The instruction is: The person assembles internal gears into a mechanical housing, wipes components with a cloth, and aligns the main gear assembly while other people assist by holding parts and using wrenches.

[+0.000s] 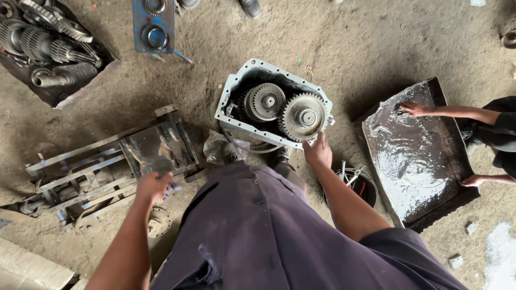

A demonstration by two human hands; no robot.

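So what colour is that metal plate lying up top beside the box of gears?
Blue, with worn rusty patches; the blue plate shows only in the head view.

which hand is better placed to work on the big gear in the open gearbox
Right. The right hand already rests at the gearbox housing rim just below the large gear; the left hand is over by the metal frame.

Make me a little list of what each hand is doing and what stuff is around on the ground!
Left hand: closed on a small bluish thing, above a metal frame
Right hand: touching the gearbox casing beside the big gear
Inside casing: smaller gear too
Another person's hand: in a wet metal tray
Top left: box of gear shafts
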